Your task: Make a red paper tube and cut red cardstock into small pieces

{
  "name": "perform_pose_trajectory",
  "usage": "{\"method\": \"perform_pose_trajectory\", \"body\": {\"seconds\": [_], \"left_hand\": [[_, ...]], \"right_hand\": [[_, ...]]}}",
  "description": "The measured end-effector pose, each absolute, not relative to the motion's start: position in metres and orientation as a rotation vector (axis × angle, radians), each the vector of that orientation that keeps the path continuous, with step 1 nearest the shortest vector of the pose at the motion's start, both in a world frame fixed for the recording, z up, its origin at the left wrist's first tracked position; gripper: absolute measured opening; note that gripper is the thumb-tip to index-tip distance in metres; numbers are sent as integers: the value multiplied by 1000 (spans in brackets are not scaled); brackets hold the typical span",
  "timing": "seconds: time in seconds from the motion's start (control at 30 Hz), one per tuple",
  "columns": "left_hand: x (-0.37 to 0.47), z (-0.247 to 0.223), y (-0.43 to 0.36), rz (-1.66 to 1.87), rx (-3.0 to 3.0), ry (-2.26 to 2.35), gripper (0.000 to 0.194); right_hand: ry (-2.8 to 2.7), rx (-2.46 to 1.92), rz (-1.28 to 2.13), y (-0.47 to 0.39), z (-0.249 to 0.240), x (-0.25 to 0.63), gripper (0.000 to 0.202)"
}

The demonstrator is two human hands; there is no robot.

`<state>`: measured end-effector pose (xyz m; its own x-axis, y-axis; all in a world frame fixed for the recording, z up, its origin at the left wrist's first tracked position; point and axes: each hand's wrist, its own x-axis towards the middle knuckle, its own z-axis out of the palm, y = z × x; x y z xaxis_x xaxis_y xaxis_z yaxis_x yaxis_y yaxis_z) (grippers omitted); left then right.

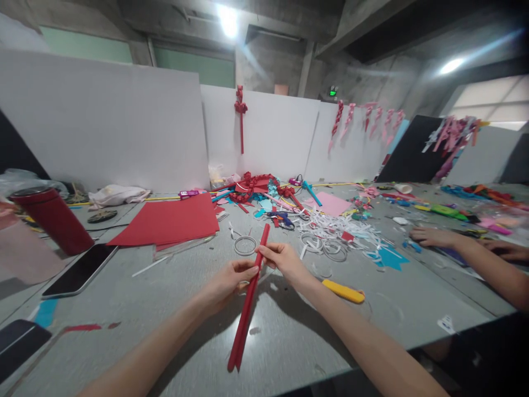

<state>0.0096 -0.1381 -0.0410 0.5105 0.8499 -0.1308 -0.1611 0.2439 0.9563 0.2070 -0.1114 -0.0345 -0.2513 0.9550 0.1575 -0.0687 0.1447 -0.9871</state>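
Red strip [247,314], apparently doubled paper, slants up from the bench [136,309] side nearest the person, its long axis running away from the body and leaning a little to the right as it goes. Its near end, free of any grip, shows two tips lying side by side, slightly apart; whether that end touches the bench or floats just over it I can't tell. Further along, well past the middle, the left hand [229,280] comes in from the left, closed in a pinch with thumb and fingers on the strip, the forearm reaching diagonally inward. Just beyond it the right hand [285,260] meets the strip from the right, also pinching, its forearm angled in from the lower right. So the two grips sit close together, one on each side, and the right hand is the nearer to the far end, a short piece of which pokes out past the fingers. Right of that forearm lies a yellow cutter [344,291]. Beyond the hands, just left of the strip's far end, a pale ring [245,237] lies flat; farther off are red sheets [177,220] to the left and white paper scraps [339,223] to the right.
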Motion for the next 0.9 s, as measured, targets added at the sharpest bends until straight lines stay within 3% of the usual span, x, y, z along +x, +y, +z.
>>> {"method": "perform_pose_trajectory", "body": {"seconds": [0.27, 0.73, 0.9], "left_hand": [[1, -43, -131, 760, 1318, 818, 38], [-4, -52, -126, 701, 1121, 701, 37], [-9, -55, -118, 754, 1081, 706, 39]], "right_hand": [[-1454, -949, 1309, -108, -40, 204, 49], [-1615, -955, 1282, -100, -51, 207, 58], [-1696, -1163, 1000, -86, -50, 220, 53]]}}
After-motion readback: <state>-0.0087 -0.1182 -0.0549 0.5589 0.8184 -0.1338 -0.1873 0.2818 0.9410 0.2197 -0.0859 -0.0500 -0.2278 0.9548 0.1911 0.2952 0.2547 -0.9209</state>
